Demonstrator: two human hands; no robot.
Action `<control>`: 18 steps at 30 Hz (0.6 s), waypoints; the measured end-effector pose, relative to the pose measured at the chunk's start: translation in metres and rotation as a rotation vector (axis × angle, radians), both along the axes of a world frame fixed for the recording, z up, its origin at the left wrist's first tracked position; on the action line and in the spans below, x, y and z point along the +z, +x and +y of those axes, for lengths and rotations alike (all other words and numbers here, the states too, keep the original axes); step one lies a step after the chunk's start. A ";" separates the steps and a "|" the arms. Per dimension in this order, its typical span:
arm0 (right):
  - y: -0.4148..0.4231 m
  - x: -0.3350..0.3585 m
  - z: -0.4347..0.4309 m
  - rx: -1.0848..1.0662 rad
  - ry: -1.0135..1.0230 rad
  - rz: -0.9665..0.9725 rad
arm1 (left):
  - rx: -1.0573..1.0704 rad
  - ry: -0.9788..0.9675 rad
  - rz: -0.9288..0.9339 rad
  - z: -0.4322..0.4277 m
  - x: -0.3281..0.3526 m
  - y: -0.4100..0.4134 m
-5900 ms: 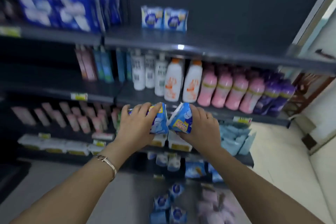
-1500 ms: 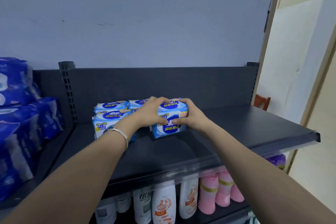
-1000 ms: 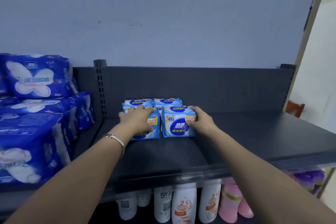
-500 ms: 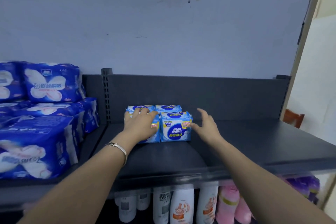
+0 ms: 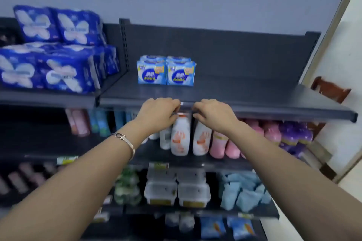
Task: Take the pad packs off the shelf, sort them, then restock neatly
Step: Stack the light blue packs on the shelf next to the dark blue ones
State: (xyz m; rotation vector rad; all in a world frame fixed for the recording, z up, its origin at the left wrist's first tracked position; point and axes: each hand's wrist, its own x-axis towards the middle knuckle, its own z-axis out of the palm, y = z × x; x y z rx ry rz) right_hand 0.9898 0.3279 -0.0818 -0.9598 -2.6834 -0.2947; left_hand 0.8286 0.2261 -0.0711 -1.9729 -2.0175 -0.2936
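blurred pack lettering (rear packs half-hidden)

There is one camera, worn on the person's head. It faces the shelving squarely from close by, tilted slightly down. The top shelf crosses mid-frame, with the left hand and right hand reaching in from the bottom corners.

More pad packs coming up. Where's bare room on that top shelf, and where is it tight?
Widest bare stretch: the top shelf right of the light-blue pad packs, out to its right end. A narrower strip lies between those packs and the front edge. Crowded: the left bay, stacked with dark-blue packs, and the bottle row below.
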 end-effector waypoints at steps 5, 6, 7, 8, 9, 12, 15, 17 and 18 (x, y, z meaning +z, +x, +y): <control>0.044 -0.044 -0.045 0.030 -0.112 -0.053 | 0.018 -0.099 -0.017 -0.049 -0.047 0.034; 0.053 -0.053 -0.052 0.036 -0.131 -0.055 | 0.016 -0.118 -0.019 -0.057 -0.055 0.039; 0.061 -0.061 -0.061 0.042 -0.153 -0.042 | 0.013 -0.136 -0.025 -0.065 -0.064 0.043; 0.069 -0.069 -0.070 0.044 -0.175 -0.025 | 0.006 -0.155 -0.033 -0.073 -0.072 0.047; 0.077 -0.077 -0.080 0.044 -0.193 -0.010 | -0.001 -0.170 -0.040 -0.081 -0.079 0.051; 0.094 -0.098 -0.107 0.056 -0.223 0.017 | -0.010 -0.183 -0.061 -0.109 -0.096 0.067; 0.108 -0.117 -0.140 0.066 -0.221 0.094 | -0.027 -0.147 -0.106 -0.141 -0.107 0.083; 0.115 -0.128 -0.164 0.057 -0.235 0.142 | -0.044 -0.131 -0.155 -0.165 -0.116 0.093; 0.118 -0.133 -0.177 0.055 -0.244 0.153 | -0.058 -0.133 -0.171 -0.177 -0.121 0.096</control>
